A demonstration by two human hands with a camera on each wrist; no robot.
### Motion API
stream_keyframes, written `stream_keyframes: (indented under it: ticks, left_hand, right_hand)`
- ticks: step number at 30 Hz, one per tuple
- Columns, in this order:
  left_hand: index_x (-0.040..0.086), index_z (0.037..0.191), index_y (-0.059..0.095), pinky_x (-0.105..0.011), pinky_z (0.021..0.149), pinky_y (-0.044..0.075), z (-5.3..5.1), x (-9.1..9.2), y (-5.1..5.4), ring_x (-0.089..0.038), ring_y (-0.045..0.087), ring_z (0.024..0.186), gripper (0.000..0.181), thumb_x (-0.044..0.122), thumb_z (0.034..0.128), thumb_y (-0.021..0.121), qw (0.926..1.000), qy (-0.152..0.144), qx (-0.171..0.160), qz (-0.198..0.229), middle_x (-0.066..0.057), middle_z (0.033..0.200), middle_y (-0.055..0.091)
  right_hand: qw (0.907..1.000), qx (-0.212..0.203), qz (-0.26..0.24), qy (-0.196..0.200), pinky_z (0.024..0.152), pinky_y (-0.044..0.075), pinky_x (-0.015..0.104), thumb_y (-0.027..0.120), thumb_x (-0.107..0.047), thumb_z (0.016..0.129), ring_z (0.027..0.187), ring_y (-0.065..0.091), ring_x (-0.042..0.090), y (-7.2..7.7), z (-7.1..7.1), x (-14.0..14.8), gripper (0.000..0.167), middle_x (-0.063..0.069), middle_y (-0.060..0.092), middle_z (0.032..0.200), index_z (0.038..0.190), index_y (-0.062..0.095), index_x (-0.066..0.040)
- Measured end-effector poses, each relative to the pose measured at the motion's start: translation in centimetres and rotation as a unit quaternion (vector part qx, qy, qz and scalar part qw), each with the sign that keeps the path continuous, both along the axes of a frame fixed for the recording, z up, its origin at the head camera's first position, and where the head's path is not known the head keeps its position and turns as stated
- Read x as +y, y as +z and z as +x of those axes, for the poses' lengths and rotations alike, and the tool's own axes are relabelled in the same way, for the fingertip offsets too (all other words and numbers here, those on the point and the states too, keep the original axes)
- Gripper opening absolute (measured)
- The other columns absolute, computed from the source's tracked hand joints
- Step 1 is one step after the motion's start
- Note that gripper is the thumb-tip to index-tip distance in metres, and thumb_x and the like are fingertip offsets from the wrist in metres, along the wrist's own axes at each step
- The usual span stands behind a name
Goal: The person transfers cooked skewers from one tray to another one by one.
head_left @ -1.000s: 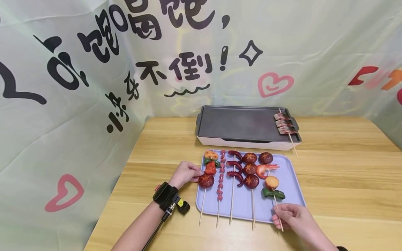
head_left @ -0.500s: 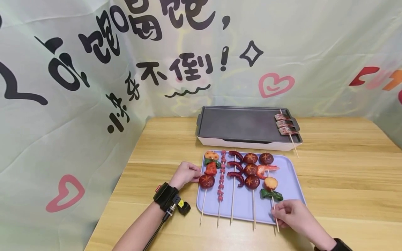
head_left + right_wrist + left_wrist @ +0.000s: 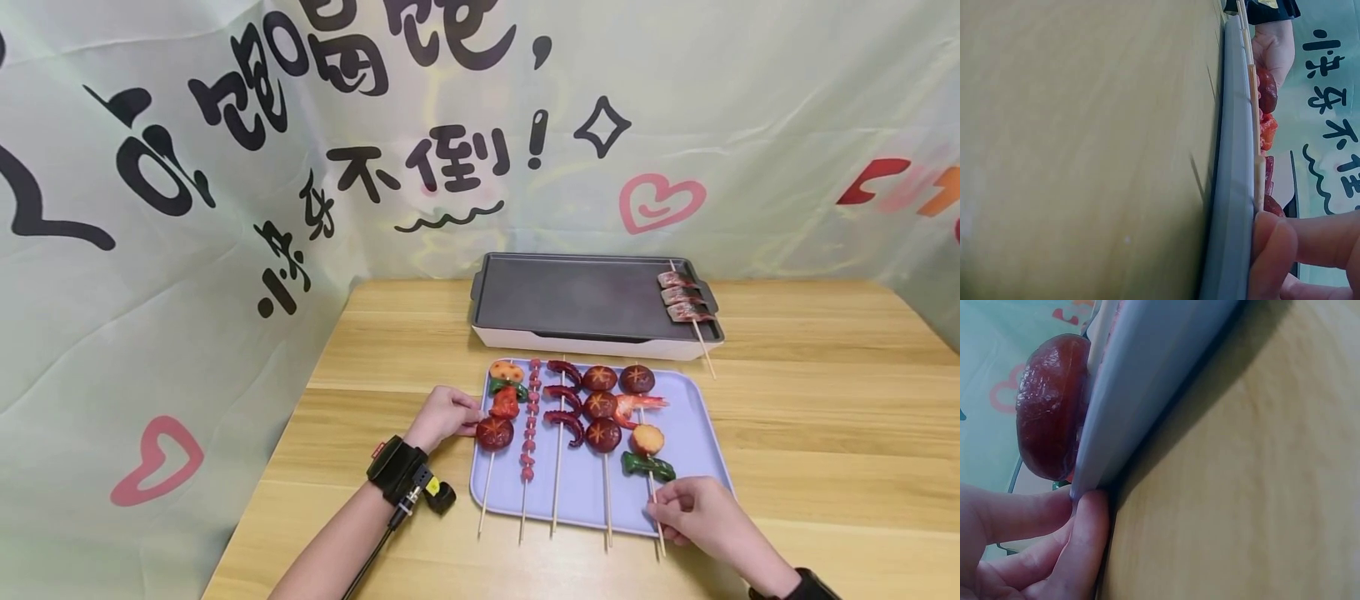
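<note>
My left hand (image 3: 444, 417) pinches the left rim of the lavender tray (image 3: 1129, 394) between thumb and fingers, beside a scored mushroom cap (image 3: 1054, 406). That cap is the lowest piece on a mixed skewer (image 3: 504, 403). My right hand (image 3: 697, 512) pinches the stick of a mixed skewer (image 3: 647, 438) at the tray's front right. It carries a mushroom cap, a shrimp, a round yellow piece and a green pepper, and lies on the tray. In the right wrist view, my thumb and finger (image 3: 1275, 247) meet just above the tray edge; the held stick is mostly hidden there.
Between the held skewers lie a thin skewer of small pink pieces (image 3: 529, 425), a tentacle skewer (image 3: 564, 405) and a mushroom skewer (image 3: 602, 408). Behind the tray stands a black griddle (image 3: 570, 296), with a fish skewer (image 3: 681, 298) along its right side.
The lower part of the right-hand skewer has swung left, with its yellow piece and pepper. My right hand has shifted slightly up and left with it. The left hand keeps its place.
</note>
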State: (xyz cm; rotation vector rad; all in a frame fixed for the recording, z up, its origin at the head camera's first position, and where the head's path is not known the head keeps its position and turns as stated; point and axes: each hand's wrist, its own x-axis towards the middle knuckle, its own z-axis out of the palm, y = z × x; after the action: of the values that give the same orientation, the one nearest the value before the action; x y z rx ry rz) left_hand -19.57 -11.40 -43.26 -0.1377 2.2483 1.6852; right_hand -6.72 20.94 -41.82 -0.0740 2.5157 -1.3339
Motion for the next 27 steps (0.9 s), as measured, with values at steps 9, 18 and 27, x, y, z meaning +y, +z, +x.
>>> stream_keyframes:
  ticks: [9,18,27]
  left_hand:
    - [-0.013,0.095,0.061,-0.026,0.063,0.060,0.0,0.1,-0.1,-0.014,0.063,0.063,0.016,-0.007,0.0803,0.062,1.0000,-0.002,0.003,0.006,-0.018,0.089,0.061]
    - [-0.013,0.095,0.061,-0.026,0.063,0.059,0.0,0.0,0.1,-0.013,0.062,0.062,0.016,-0.007,0.0802,0.062,1.0000,-0.001,0.002,0.005,-0.018,0.089,0.061]
    - [-0.014,0.095,0.060,-0.027,0.063,0.060,0.0,-0.1,-0.1,-0.013,0.062,0.061,0.016,-0.008,0.0801,0.062,0.9999,-0.003,0.003,0.009,-0.019,0.089,0.061]
  right_hand:
    - [0.9994,-0.011,-0.005,0.034,0.046,0.055,0.023,0.064,-0.010,0.083,0.053,0.055,0.010,0.5,-0.2,0.4,0.017,0.005,0.059,0.061,0.081,0.062,0.007]
    - [0.9880,-0.019,0.044,0.147,0.042,0.047,0.022,0.060,-0.015,0.087,0.050,0.052,0.010,3.5,-2.2,2.1,0.022,0.002,0.057,0.061,0.091,0.064,0.006]
    - [0.9853,0.037,0.075,0.149,0.053,0.055,0.027,0.059,-0.012,0.088,0.068,0.057,0.014,7.8,-5.4,3.5,0.033,0.010,0.064,0.083,0.106,0.055,0.015]
